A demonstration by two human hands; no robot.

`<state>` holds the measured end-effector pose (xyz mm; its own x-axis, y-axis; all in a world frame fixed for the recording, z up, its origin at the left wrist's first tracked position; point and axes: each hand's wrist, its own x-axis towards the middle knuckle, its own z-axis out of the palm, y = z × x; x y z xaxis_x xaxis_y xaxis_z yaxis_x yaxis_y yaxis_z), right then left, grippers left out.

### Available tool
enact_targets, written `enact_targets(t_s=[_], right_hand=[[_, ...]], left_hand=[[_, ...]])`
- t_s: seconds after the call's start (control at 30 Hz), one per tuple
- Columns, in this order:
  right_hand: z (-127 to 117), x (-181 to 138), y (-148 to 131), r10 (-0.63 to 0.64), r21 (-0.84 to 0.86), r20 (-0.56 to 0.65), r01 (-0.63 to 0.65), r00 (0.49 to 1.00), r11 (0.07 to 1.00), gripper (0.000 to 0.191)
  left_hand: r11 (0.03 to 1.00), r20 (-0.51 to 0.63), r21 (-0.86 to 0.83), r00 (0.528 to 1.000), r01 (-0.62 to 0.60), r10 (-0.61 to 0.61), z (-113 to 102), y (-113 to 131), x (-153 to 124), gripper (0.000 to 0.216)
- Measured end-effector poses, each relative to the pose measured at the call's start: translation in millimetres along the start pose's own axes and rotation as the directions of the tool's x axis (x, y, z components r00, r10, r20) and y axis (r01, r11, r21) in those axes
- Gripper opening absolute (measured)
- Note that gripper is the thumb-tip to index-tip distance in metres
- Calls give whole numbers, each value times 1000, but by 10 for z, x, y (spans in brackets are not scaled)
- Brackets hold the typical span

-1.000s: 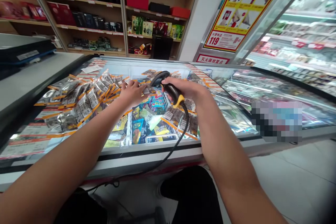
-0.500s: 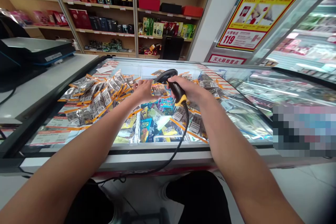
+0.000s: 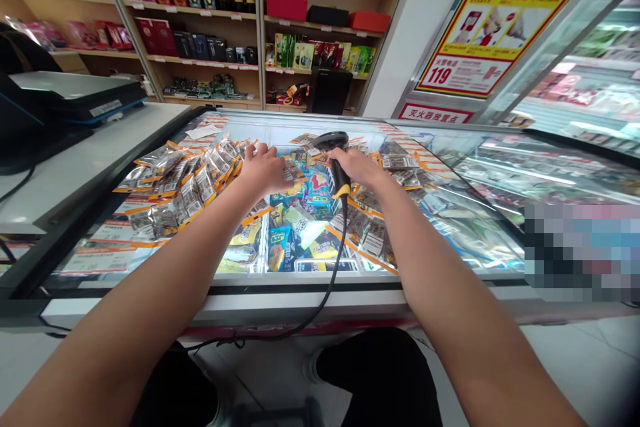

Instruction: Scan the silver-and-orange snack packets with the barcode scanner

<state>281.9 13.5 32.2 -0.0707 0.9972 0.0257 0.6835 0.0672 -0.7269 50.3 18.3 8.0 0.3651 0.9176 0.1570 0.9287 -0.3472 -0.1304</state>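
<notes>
My right hand (image 3: 356,167) is wrapped round a black and yellow barcode scanner (image 3: 341,181), its head held above the glass top of a chest freezer (image 3: 234,125). A cable runs from the handle down over the front edge. To the left, my left hand (image 3: 264,170) hovers with its fingers spread, at the right side of a heap of small clear snack packets (image 3: 190,197) with orange edges. One packet shows near its thumb, without a visible grip on it. More such packets (image 3: 367,230) lie right of the scanner. Through the glass, colourful bags (image 3: 300,227) show in wire baskets.
A counter with a scale (image 3: 80,97) stands at the left. Behind the freezer are shelves (image 3: 200,12) with bottles and boxes, and a black box-like object (image 3: 330,90). A fire-safety poster (image 3: 470,67) hangs at the right. Price labels (image 3: 97,260) lie under the glass.
My left hand has moved slightly left, away from the scanner, and its fingers have spread. The scanner has shifted a little right and its handle stands more upright.
</notes>
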Motion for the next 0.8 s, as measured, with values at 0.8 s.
enact_targets(t_s=[0.8], right_hand=[[-150, -93, -92, 99, 238, 116, -124, 988, 963, 33]], left_hand=[[938, 99, -137, 937, -320, 334, 3, 191, -65, 63]])
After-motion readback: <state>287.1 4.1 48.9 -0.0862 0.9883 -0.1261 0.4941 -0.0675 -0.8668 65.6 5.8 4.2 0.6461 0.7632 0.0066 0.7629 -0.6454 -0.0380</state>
